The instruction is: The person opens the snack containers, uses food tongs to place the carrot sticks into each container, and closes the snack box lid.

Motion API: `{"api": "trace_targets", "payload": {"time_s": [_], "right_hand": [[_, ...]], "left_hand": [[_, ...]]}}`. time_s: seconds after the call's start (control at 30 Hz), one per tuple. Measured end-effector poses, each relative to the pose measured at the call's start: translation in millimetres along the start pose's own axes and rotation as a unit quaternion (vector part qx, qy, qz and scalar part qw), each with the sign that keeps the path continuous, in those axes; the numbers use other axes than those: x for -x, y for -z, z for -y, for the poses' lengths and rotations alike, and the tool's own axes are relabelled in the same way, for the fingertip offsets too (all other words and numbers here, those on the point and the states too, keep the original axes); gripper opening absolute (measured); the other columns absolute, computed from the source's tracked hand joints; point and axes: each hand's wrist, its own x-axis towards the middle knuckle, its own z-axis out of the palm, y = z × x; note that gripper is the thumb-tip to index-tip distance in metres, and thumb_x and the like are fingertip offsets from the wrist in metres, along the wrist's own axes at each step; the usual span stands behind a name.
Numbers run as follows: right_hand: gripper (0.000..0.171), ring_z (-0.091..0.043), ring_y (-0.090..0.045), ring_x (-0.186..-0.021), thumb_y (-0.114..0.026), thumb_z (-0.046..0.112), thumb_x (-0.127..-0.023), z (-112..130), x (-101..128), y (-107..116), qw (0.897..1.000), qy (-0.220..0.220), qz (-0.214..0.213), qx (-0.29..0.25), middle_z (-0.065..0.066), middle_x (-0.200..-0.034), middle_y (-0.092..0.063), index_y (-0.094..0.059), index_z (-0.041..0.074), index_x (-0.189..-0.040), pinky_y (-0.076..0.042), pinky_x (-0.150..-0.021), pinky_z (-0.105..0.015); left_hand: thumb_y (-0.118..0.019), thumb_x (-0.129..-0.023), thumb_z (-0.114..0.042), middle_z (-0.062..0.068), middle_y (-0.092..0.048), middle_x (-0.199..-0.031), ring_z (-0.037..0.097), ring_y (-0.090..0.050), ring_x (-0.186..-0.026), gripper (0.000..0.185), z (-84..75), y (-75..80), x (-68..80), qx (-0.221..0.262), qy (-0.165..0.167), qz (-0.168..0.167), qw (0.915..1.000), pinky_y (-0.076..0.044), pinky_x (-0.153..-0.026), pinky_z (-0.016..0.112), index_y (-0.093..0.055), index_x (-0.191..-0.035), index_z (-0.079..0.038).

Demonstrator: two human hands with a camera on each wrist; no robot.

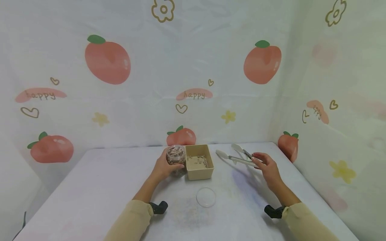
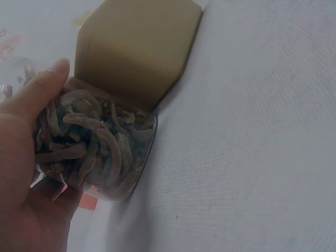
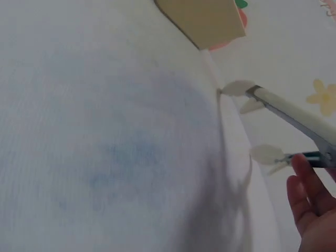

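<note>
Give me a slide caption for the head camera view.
Left hand grips a clear plastic jar of dried brown strips beside a square beige box; right hand holds white-tipped tongs.

The setting is a small staged recording booth, not a lived-in room. A white table [image 1: 105,180] stands in a corner formed by two cloth backdrops [image 1: 193,67]. The cloth is printed with peaches, hearts, flowers and the word "happy", and it shows folds and creases, which marks it as hung fabric in place of a wall. No furniture, appliances or shelves are in view. The tabletop carries only a few props: a beige box [image 1: 199,161], a clear jar [image 1: 176,156], tongs [image 1: 238,155] and a round clear lid [image 1: 206,196]. A black device is strapped at each wrist [image 1: 158,207], consistent with a data-collection setup.
</note>
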Motion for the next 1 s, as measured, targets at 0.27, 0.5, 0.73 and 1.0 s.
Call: {"api": "trace_targets", "payload": {"time_s": [0.27, 0.5, 0.73, 1.0], "right_hand": [[0.045, 0.000, -0.054, -0.099, -0.055, 0.030, -0.100, -9, 9, 15, 0.998, -0.041, 0.050, 0.025, -0.001, -0.113, -0.067, -0.054, -0.007, -0.125, -0.042, -0.082, -0.015], [0.046, -0.003, -0.056, -0.096, -0.055, 0.032, -0.100, -14, 14, 19, 0.996, -0.063, 0.058, 0.031, -0.015, -0.120, -0.064, -0.055, -0.006, -0.126, -0.046, -0.079, -0.018], [0.047, -0.002, -0.056, -0.096, -0.054, 0.032, -0.101, -15, 19, 19, 0.995, -0.068, 0.067, 0.039, -0.018, -0.122, -0.062, -0.054, -0.007, -0.127, -0.048, -0.080, -0.018], [0.046, -0.002, -0.058, -0.094, -0.053, 0.032, -0.101, -15, 21, 21, 0.993, -0.072, 0.065, 0.063, -0.020, -0.122, -0.061, -0.054, -0.006, -0.126, -0.048, -0.080, -0.018]], "left_hand": [[-0.088, -0.071, -0.035, 0.018, -0.048, -0.137, 0.034, -0.046, -0.126, 0.101, -1.0, 0.8, 0.8, 0.006, -0.003, 0.000, 1.0000, -0.037, -0.101, 0.053, -0.029, -0.149, -0.014], [-0.088, -0.071, -0.034, 0.017, -0.049, -0.136, 0.033, -0.047, -0.125, 0.101, -1.2, 0.5, 0.8, 0.007, -0.001, 0.001, 1.0000, -0.038, -0.101, 0.051, -0.028, -0.150, -0.014], [-0.088, -0.070, -0.035, 0.018, -0.050, -0.135, 0.033, -0.047, -0.124, 0.101, -0.7, 1.3, 1.0, 0.010, -0.005, -0.003, 0.9999, -0.038, -0.101, 0.052, -0.029, -0.149, -0.012], [-0.088, -0.070, -0.036, 0.018, -0.049, -0.136, 0.033, -0.047, -0.125, 0.101, 0.6, 0.5, 0.3, 0.007, -0.007, -0.002, 0.9999, -0.038, -0.101, 0.052, -0.029, -0.149, -0.013]]}}
